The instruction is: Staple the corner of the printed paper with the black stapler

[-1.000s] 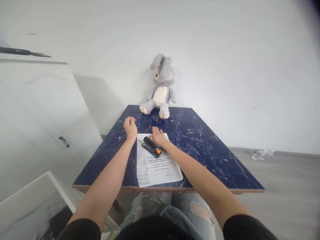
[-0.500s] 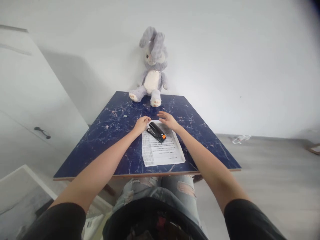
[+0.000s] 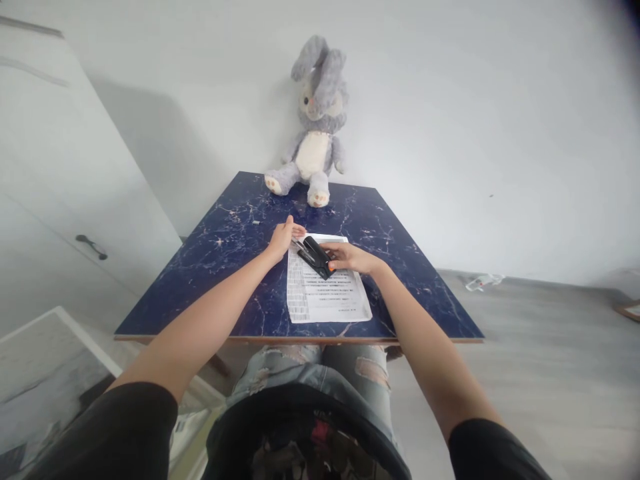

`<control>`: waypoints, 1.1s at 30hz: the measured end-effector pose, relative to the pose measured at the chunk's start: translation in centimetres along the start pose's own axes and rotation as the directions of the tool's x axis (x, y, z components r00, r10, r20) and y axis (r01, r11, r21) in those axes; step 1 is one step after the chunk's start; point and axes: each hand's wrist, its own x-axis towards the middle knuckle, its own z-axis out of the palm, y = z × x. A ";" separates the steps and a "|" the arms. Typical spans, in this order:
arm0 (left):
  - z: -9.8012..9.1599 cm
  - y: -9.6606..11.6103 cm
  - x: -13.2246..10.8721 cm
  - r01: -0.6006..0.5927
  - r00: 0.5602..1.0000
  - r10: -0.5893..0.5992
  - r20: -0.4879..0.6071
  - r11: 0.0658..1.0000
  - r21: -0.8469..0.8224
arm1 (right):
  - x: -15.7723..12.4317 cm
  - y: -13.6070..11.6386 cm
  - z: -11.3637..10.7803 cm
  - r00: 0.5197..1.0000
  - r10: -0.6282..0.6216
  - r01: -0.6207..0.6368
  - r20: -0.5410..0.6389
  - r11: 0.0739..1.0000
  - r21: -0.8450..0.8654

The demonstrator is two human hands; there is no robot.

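A black stapler with an orange patch at its near end lies slantwise over a printed sheet of paper. My right hand closes on the stapler's near right end, fingers on top and thumb by the orange patch. At the stapler's far left end, my left hand is held with thumb raised and fingers stretched out. A thin silvery strip shows between the stapler's black parts near those fingertips; whether they touch it I cannot tell.
A grey plush rabbit sits at the back of the blue marbled table, against the wall. A small pale scrap lies left of my left hand. White cabinet doors stand at the left; a clear plastic item lies on the floor at the right.
My right hand has come down from beyond the stapler and taken hold of its near end. My left thumb has lifted away from the fingers. The view has shifted slightly.
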 end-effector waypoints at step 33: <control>-0.3 1.7 -0.7 0.182 0.983 -0.166 0.080 0.943 -0.280 | 1.8 0.2 3.8 0.748 -0.283 -0.248 -0.600 0.720 -0.648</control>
